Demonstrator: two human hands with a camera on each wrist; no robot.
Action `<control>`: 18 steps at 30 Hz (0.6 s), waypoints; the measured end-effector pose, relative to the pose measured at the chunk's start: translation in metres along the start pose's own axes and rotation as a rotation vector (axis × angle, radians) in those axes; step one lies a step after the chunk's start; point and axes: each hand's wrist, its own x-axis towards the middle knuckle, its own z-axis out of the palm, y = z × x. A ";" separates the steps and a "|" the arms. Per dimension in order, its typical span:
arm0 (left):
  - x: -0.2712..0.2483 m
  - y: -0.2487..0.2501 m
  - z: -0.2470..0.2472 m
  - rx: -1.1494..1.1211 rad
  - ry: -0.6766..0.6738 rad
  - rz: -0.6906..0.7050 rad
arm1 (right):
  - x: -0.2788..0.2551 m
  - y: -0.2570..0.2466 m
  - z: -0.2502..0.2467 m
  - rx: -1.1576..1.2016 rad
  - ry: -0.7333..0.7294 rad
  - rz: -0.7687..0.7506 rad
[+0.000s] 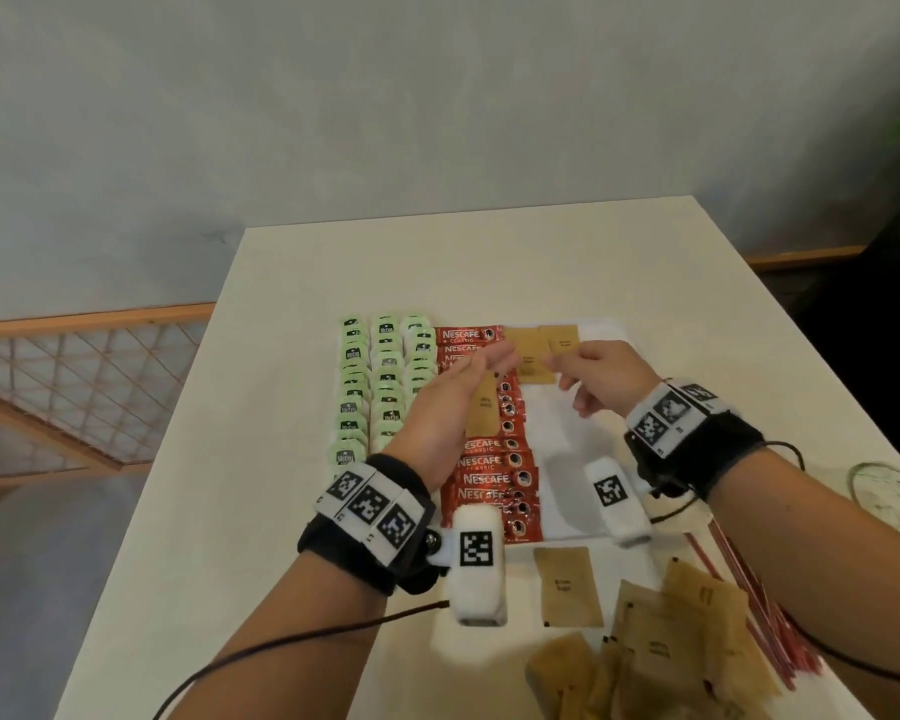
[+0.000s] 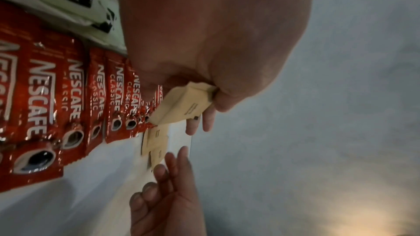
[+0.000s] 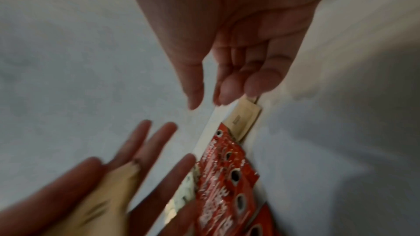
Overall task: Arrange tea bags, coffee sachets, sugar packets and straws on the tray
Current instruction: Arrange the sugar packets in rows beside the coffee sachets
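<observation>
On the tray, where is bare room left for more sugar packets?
Free: the white tray strip right of the coffee sachets, below the sugar packets already laid at its far edge. Crowded: the tea bags and sachets fill the left.

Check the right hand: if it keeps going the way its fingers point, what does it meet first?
Probably the brown paper sugar packets lying at the far end of the white tray. The right hand is open, fingertips just short of them; height above them is unclear.
</observation>
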 end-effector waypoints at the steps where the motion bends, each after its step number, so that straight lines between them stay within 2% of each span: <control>1: 0.001 -0.001 0.004 0.027 -0.001 0.016 | -0.009 -0.002 -0.002 0.046 -0.074 -0.024; 4: 0.002 -0.001 0.021 0.075 -0.018 0.045 | -0.033 -0.010 -0.002 0.059 -0.300 -0.076; 6: 0.005 -0.003 0.033 0.103 -0.005 0.082 | -0.042 -0.011 0.001 0.004 -0.363 -0.120; 12: 0.000 -0.012 0.037 0.214 0.112 0.200 | -0.041 0.000 -0.013 0.056 -0.257 -0.106; 18: 0.001 -0.017 0.032 0.372 0.131 0.184 | -0.033 0.007 -0.028 0.135 -0.160 -0.106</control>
